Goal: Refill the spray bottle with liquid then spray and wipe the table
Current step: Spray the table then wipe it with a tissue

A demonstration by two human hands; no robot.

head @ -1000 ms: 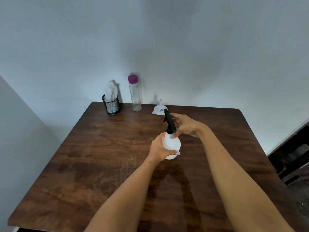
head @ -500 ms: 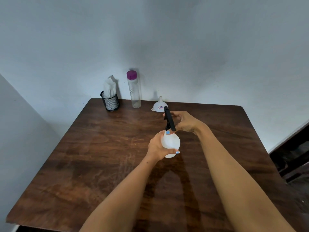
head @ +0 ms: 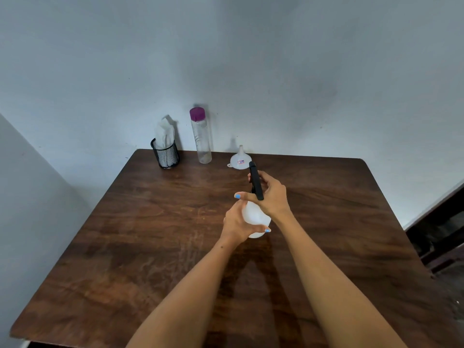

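Mesh cup (head: 165,154) with tissues set upper left of the table (head: 125,234), capped bottle (head: 200,139) beside it, funnel (head: 239,159) further right, spray bottle (head: 254,218) at frame centre gripped around its body by the left hand (head: 237,223), black sprayer (head: 256,180) grasped by the right hand (head: 272,194).

One spray bottle (head: 256,217), one clear bottle (head: 200,136), one funnel (head: 239,159). One mesh cup (head: 165,154) on one tabletop (head: 150,247). Two hands.
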